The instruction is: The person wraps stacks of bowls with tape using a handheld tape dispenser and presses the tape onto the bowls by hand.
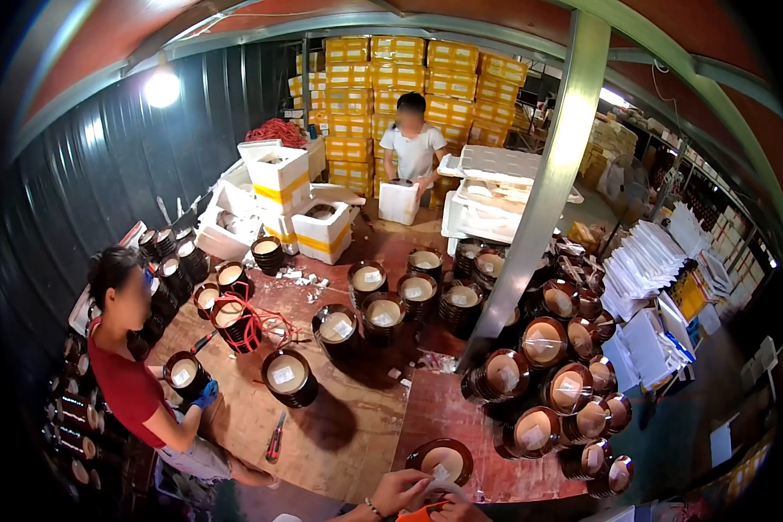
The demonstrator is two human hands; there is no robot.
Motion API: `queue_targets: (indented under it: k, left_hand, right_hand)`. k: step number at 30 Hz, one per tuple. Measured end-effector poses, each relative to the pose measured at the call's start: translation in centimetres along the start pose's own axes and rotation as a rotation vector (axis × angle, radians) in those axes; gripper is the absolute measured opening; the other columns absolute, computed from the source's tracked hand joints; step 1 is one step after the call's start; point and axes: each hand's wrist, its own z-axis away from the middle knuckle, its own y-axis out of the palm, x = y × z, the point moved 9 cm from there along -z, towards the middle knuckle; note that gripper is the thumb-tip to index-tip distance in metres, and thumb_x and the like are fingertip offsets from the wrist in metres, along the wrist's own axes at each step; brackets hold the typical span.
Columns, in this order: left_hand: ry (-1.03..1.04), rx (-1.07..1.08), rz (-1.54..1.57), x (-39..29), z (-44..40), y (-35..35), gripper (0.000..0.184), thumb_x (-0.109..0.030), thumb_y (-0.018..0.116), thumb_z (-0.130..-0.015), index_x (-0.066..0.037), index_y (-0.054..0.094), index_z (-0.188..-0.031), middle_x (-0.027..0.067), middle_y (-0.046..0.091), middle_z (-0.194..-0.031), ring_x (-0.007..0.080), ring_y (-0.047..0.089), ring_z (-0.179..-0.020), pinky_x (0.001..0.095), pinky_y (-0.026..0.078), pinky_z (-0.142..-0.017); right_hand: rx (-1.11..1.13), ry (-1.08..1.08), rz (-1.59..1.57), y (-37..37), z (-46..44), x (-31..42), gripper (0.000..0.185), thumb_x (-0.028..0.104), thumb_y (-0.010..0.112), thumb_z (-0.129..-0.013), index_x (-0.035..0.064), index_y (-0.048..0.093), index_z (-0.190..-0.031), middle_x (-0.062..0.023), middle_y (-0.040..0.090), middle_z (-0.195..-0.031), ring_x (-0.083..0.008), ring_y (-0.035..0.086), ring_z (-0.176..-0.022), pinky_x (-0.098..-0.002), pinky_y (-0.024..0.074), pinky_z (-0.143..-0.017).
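At the bottom edge, my left hand (400, 492) has its fingers drawn together on a clear, film-like piece (436, 489). Close beside it on the right is my right hand (458, 510), partly cut off by the frame, at the other side of the same piece. An orange item (421, 513) lies between and below my hands; its shape is unclear. Just beyond my fingers sits a dark-rimmed bowl (442, 457) with a pale inside and a small white label, on the reddish table board (496, 470).
Stacked bowls (531, 428) crowd the right. A metal post (539, 191) rises through the table. A box cutter (276, 438) lies left of centre. One co-worker in red (130, 383) holds bowls at left; another (412, 148) stands behind foam boxes (322, 228).
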Motion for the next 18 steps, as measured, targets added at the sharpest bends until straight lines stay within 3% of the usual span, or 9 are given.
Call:
queue_targets:
  k: [1,5,11,13,18]
  left_hand:
    - [0.009,0.051,-0.129,-0.7,0.1,0.1,0.024,-0.022,0.067,-0.098,-0.007,0.076,-0.114,0.0138,0.076,-0.103,0.0246,0.074,-0.094,0.034,0.057,-0.082]
    - [0.027,-0.019,-0.141,-2.0,0.8,-0.8,0.023,-0.022,0.067,-0.098,-0.006,0.076,-0.11,0.0133,0.076,-0.101,0.0263,0.074,-0.093,0.0345,0.058,-0.081]
    - [-0.132,0.101,0.031,-0.4,-0.6,-1.5,0.019,-0.012,0.067,-0.096,-0.007,0.076,-0.111,0.0102,0.075,-0.1,0.0226,0.072,-0.089,0.031,0.056,-0.078]
    - [-0.02,0.262,-0.002,-1.4,-1.5,-1.2,0.023,-0.011,0.069,-0.092,-0.004,0.075,-0.113,0.0133,0.074,-0.104,0.0275,0.073,-0.092,0.0353,0.058,-0.08]
    - [0.044,0.351,-0.133,-1.7,-1.8,-1.2,0.025,-0.012,0.07,-0.09,-0.004,0.075,-0.114,0.0135,0.073,-0.107,0.0289,0.072,-0.092,0.036,0.058,-0.08]
  right_hand:
    - [0.001,0.0,0.002,-0.1,0.0,-0.1,0.026,0.021,0.069,-0.074,0.0025,0.068,-0.092,-0.0157,0.068,-0.081,-0.0326,0.067,-0.08,-0.0463,0.0522,-0.092]
    - [-0.017,-0.008,0.002,-0.1,0.0,-0.3,0.023,0.02,0.07,-0.074,0.0031,0.067,-0.089,-0.0159,0.068,-0.081,-0.0327,0.067,-0.08,-0.0467,0.0522,-0.09]
    - [-0.067,0.043,-0.043,0.0,0.1,-0.4,0.019,0.02,0.07,-0.075,0.0043,0.064,-0.083,-0.0154,0.066,-0.077,-0.0332,0.067,-0.08,-0.0469,0.0523,-0.089]
    - [-0.06,0.043,-0.032,0.1,0.2,-0.4,0.018,0.02,0.07,-0.075,0.0046,0.064,-0.081,-0.0152,0.066,-0.076,-0.0335,0.067,-0.08,-0.0469,0.0523,-0.09]
    - [-0.043,-0.022,0.009,-1.0,-0.3,0.1,0.019,0.022,0.071,-0.074,0.0051,0.063,-0.079,-0.0137,0.065,-0.074,-0.0332,0.066,-0.077,-0.0465,0.052,-0.092]
